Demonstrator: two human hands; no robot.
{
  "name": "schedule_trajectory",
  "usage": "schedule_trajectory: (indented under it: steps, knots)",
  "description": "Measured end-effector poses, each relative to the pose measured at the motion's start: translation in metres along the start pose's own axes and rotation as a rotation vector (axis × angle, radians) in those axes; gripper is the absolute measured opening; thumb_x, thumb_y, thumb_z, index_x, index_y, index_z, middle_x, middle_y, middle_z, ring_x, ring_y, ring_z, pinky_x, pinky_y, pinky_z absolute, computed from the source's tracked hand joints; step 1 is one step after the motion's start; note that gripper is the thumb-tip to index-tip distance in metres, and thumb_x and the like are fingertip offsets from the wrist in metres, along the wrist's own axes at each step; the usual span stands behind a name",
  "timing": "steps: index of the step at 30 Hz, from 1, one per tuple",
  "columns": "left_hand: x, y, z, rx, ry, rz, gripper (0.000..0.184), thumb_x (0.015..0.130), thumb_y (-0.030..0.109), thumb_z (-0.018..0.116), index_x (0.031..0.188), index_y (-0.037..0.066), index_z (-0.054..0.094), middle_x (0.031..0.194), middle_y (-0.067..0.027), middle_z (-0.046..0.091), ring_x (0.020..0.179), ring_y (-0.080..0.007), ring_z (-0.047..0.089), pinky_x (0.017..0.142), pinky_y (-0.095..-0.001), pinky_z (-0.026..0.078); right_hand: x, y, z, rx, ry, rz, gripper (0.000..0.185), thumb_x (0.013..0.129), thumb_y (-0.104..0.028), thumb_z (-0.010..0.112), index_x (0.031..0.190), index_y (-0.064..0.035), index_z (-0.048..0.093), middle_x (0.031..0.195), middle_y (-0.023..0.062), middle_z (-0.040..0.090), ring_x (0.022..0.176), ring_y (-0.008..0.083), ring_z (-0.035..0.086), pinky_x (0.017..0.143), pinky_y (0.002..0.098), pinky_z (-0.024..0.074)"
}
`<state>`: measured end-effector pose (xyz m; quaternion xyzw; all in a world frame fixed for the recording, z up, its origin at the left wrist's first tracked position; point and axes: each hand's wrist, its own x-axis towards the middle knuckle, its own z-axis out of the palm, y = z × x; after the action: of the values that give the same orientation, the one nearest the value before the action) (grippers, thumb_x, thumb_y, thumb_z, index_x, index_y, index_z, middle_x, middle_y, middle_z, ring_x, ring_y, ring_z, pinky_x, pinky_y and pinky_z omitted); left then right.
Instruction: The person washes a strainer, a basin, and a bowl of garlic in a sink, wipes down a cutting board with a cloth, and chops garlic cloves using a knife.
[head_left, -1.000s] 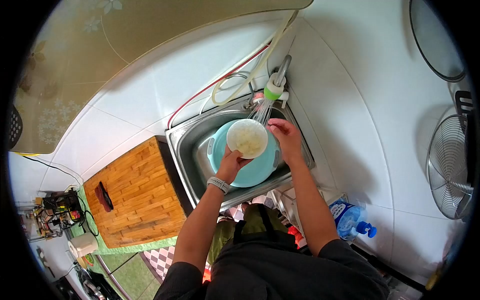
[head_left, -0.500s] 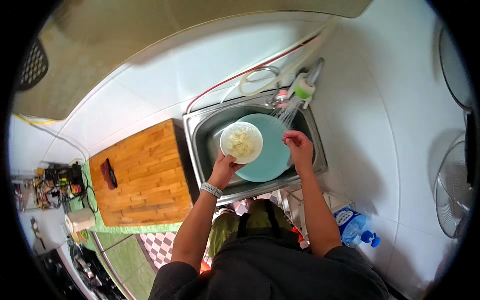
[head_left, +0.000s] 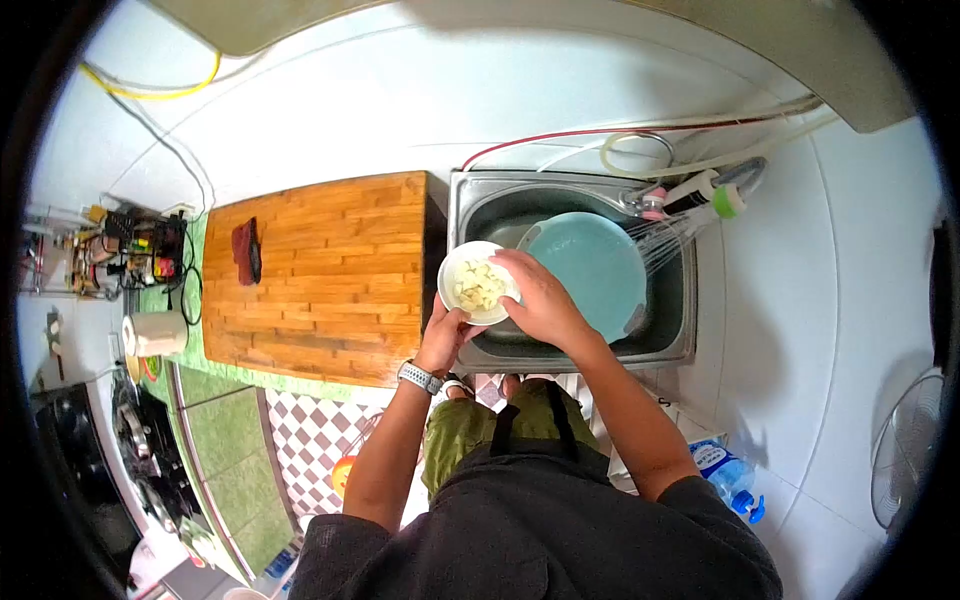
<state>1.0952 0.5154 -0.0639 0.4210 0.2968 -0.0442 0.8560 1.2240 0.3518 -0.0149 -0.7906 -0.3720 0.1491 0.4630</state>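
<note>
A small white bowl [head_left: 446,268] holds pale yellowish chopped pieces [head_left: 480,285] that look like garlic. My left hand [head_left: 443,338], with a grey watch band at the wrist, grips the bowl from its lower left side, thumb at the rim. At the right side of the bowl is my right hand [head_left: 545,302], fingers and thumb closed on the rim; the fingertips are partly hidden. Both hands are over the left part of the metal sink [head_left: 474,190]. Inside the sink sits a light blue-green basin [head_left: 590,270], and water sprays down beside it from a tap [head_left: 728,200] with a green ring.
Left of the sink lies a thick wooden cutting board [head_left: 330,270] with a dark red cloth [head_left: 246,252] on it. A red hose [head_left: 560,133] runs along the wall behind. A blue-labelled plastic bottle [head_left: 725,470] stands low at the right. Bottles and jars [head_left: 130,255] crowd the far left.
My right hand has moved left from over the basin to the bowl's rim. My left hand still holds the bowl. The view has turned and shifted left.
</note>
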Motion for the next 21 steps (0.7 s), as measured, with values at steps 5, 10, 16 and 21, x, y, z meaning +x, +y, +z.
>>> schedule_trajectory:
  steps: [5, 10, 16, 21]
  knots:
    - [-0.007, -0.015, -0.022, -0.051, 0.024, -0.006, 0.058, 0.094, 0.004, 0.041, 0.149, 0.015, 0.026, 0.141, -0.0133, 0.049, 0.124, -0.0262, 0.057, 0.1, -0.0419, 0.053, 0.012, 0.0, 0.031, -0.086, -0.061, 0.012, 0.059, 0.082, -0.002, 0.066, 0.138, -0.0054, 0.048, 0.139, 0.0189, 0.052, 0.129, 0.038, 0.05, 0.108, 0.0432, 0.0415]
    - [-0.011, -0.026, -0.023, -0.11, 0.057, 0.013, 0.059, 0.094, 0.003, 0.041, 0.15, 0.013, 0.025, 0.142, -0.0132, 0.048, 0.125, -0.0266, 0.056, 0.1, -0.0419, 0.054, 0.004, 0.004, 0.045, -0.13, -0.072, 0.047, 0.056, 0.081, -0.001, 0.066, 0.135, -0.0044, 0.05, 0.138, 0.0192, 0.053, 0.127, 0.0381, 0.051, 0.107, 0.0429, 0.0434]
    - [-0.015, -0.031, -0.023, -0.105, 0.101, -0.023, 0.056, 0.094, 0.004, 0.042, 0.147, 0.011, 0.027, 0.142, -0.0138, 0.047, 0.125, -0.0271, 0.057, 0.098, -0.0415, 0.055, -0.006, 0.017, 0.048, 0.07, -0.011, 0.185, 0.049, 0.081, 0.0, 0.066, 0.129, -0.0032, 0.056, 0.128, 0.0174, 0.059, 0.115, 0.0352, 0.06, 0.1, 0.0406, 0.0486]
    - [-0.015, -0.025, -0.015, -0.08, 0.095, -0.039, 0.051, 0.095, 0.005, 0.041, 0.145, 0.01, 0.03, 0.14, -0.0132, 0.05, 0.121, -0.0267, 0.06, 0.095, -0.0392, 0.057, -0.019, 0.036, 0.043, 0.165, 0.067, 0.283, 0.042, 0.083, 0.004, 0.065, 0.125, -0.0022, 0.059, 0.121, 0.0151, 0.064, 0.107, 0.028, 0.066, 0.093, 0.0362, 0.054]
